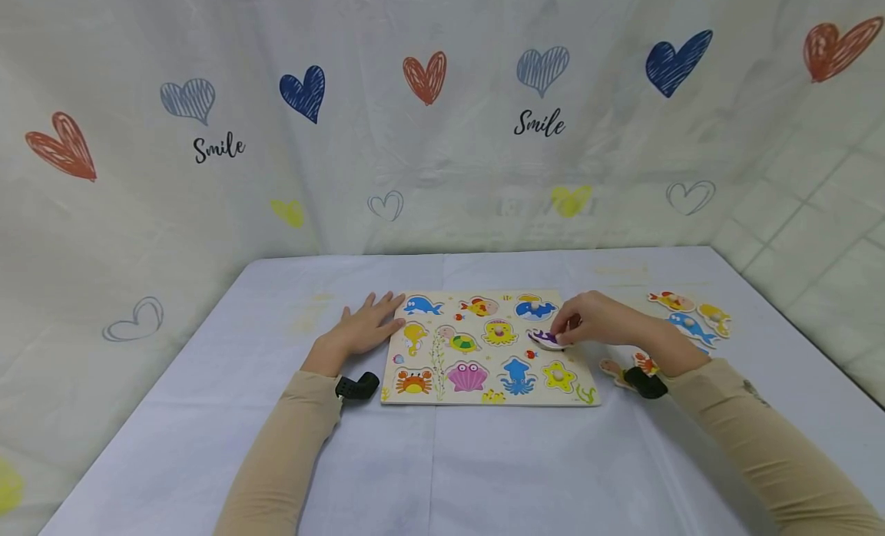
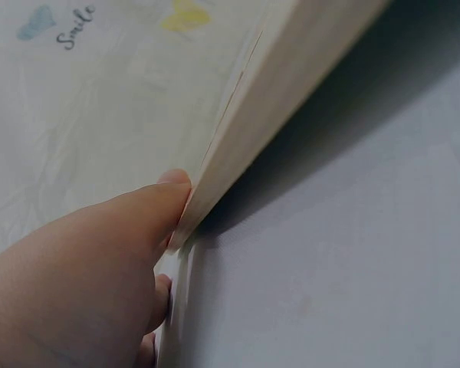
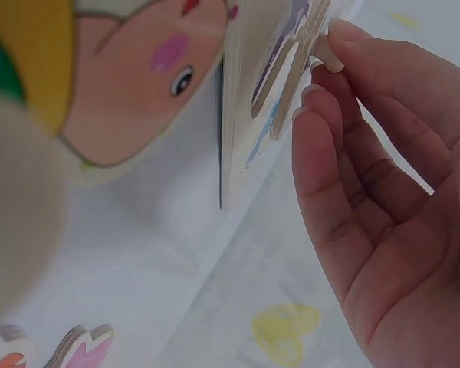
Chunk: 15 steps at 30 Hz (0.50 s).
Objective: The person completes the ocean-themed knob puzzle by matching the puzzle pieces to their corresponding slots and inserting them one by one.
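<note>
A wooden peg puzzle board [image 1: 452, 396] with colourful sea animals lies flat on the table. My left hand [image 1: 362, 326] rests on its left edge, fingers spread; in the left wrist view the thumb [image 2: 165, 203] lies against the board's side. Over the right part of the board, my right hand [image 1: 600, 319] pinches the small wooden knob [image 3: 329, 55] of a purple-and-white sea animal piece [image 1: 544, 339]. That piece is tilted close over a recess, seen edge-on in the right wrist view. Just above it sits a blue whale piece [image 1: 535, 309] with a knob.
Loose pieces lie right of the board: a red-and-yellow fish [image 1: 671, 301], a blue dolphin-like piece [image 1: 691, 329] and a yellow piece [image 1: 716, 318]. A red-and-white piece [image 1: 645, 362] is partly hidden by the right wrist camera [image 1: 646, 382]. A printed curtain [image 1: 477, 152] hangs behind the table.
</note>
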{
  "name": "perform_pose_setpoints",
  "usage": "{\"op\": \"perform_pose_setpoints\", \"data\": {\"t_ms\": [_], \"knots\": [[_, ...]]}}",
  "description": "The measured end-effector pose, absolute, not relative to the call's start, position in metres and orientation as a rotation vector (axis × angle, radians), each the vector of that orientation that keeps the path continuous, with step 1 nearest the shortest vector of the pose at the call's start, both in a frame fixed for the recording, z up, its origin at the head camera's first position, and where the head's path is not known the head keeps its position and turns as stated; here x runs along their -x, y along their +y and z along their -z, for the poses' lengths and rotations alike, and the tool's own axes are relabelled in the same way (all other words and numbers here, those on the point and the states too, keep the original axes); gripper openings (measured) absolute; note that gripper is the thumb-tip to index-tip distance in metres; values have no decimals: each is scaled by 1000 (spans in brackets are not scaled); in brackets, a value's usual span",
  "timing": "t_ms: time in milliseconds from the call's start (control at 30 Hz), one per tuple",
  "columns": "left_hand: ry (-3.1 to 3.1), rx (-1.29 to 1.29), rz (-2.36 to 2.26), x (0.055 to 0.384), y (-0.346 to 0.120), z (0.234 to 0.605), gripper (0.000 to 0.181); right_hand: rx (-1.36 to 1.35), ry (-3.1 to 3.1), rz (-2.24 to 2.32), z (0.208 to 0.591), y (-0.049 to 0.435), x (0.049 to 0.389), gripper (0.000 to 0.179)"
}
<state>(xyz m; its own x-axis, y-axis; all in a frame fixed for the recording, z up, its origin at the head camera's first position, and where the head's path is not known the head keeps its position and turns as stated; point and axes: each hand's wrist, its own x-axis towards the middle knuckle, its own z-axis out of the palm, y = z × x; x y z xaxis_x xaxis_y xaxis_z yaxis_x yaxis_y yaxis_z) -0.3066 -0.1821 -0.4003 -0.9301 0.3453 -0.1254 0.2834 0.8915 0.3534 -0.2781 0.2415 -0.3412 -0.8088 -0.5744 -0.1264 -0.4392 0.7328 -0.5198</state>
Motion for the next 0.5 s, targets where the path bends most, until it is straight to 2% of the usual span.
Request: {"op": "perform_pose_setpoints", "data": {"t_ms": [500], "knots": [[2867,-470,-500,304,-181,397,68,733,2651,658,343,230,280,5]]}}
